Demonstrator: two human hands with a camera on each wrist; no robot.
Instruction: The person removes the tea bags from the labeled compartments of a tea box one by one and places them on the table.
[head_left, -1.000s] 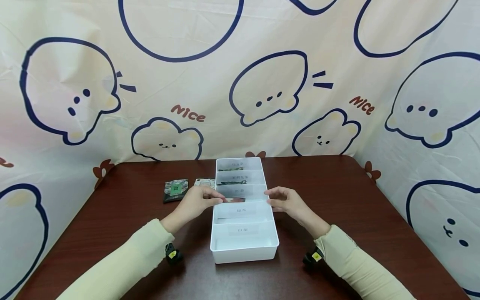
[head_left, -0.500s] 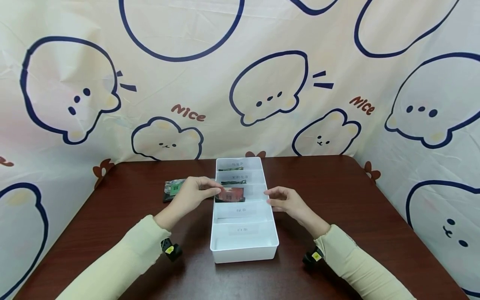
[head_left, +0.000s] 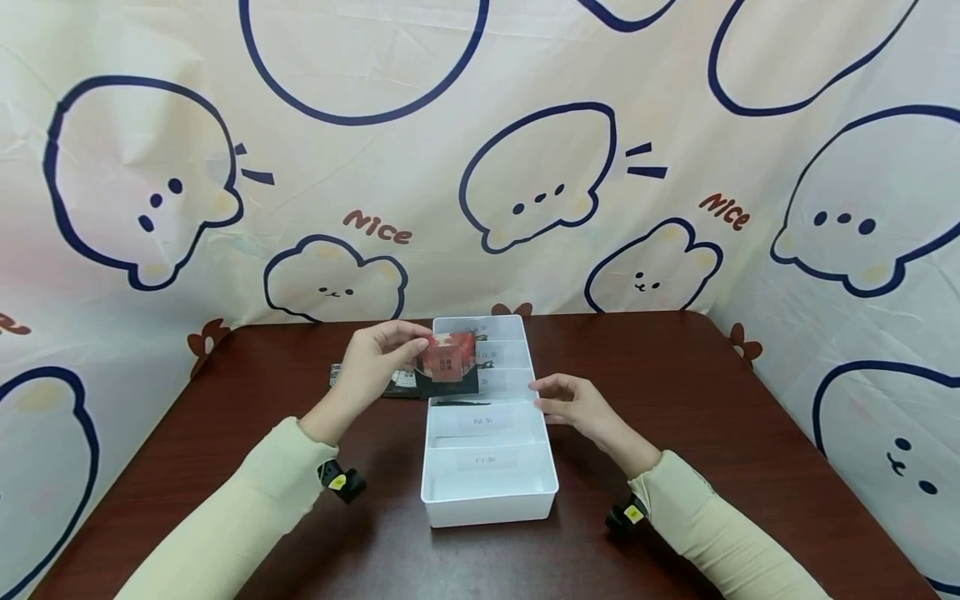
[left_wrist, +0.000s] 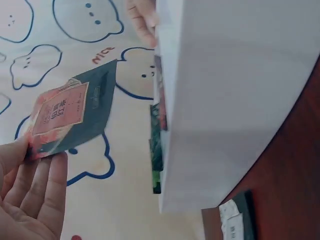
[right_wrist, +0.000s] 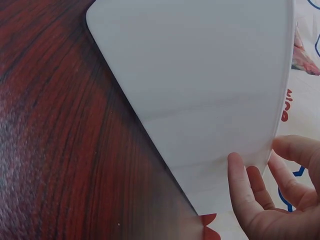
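"What's beyond the dark brown table [head_left: 675, 383]?"
"Cartoon-printed fabric [head_left: 420, 167]."
"And nearer?"
"Left hand [head_left: 371, 362] pinches a red-and-black packet [head_left: 447, 367] aloft near the white divided box [head_left: 489, 510]; right hand [head_left: 583, 412] touches its wall, fingers loosely bent."

Pale yellow-green long sleeves [head_left: 225, 512], plain cuffs [head_left: 310, 450], black wrist-worn cameras [head_left: 352, 490], small yellow markings [head_left: 633, 513], bare fingers [right_wrist: 242, 187]

Soft light casts dull glare across the tabletop [right_wrist: 45, 130].
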